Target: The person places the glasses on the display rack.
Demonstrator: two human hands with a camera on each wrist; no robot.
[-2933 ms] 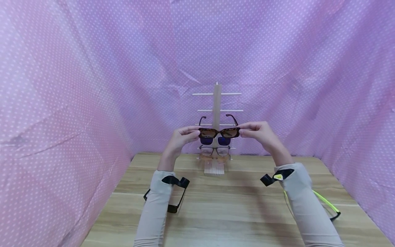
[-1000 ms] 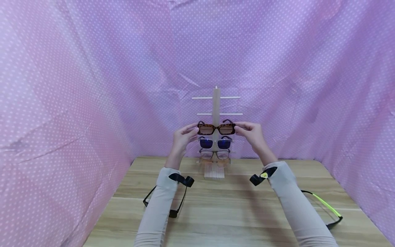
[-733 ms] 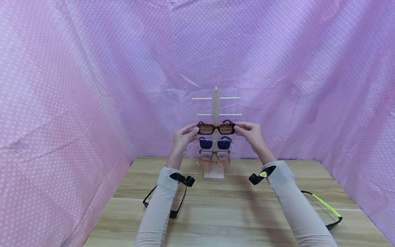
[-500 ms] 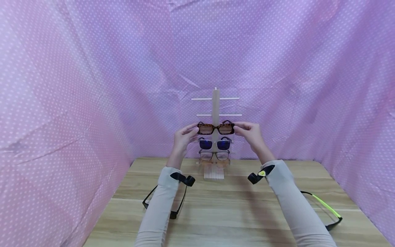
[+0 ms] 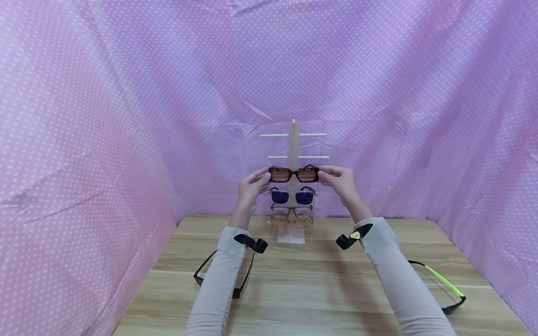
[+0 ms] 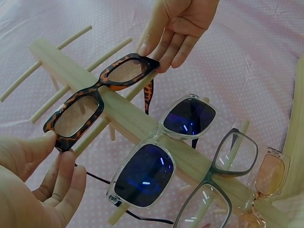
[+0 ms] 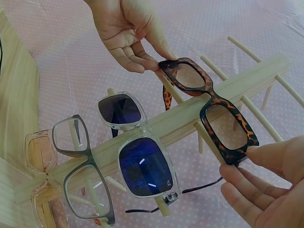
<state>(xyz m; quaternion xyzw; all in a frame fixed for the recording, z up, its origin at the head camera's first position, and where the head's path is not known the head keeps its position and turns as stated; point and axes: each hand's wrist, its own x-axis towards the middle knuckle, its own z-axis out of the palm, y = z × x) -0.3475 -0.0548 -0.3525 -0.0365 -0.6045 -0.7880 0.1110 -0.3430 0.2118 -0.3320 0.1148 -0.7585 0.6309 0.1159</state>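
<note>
Tortoiseshell sunglasses with brown lenses sit across a rung of the wooden eyewear stand, facing forward. My left hand pinches their left corner between thumb and fingers. At the opposite corner, my right hand pinches the frame the same way. In the left wrist view, one tortoiseshell temple hangs behind the rung. Directly below are clear-framed sunglasses with dark blue lenses. Under those come grey-framed glasses, then orange-tinted glasses at the bottom.
Two bare rungs cross the post above the tortoiseshell pair. Black-framed glasses lie on the wooden table by the left forearm, partly hidden. Glasses with a lime-green temple lie by the right forearm. A pink dotted cloth surrounds the table.
The tortoiseshell sunglasses moved back and slightly left onto the stand, both hands going with them. Their temples, raised in view earlier, now show little. Over the last half second, the hands barely moved.
</note>
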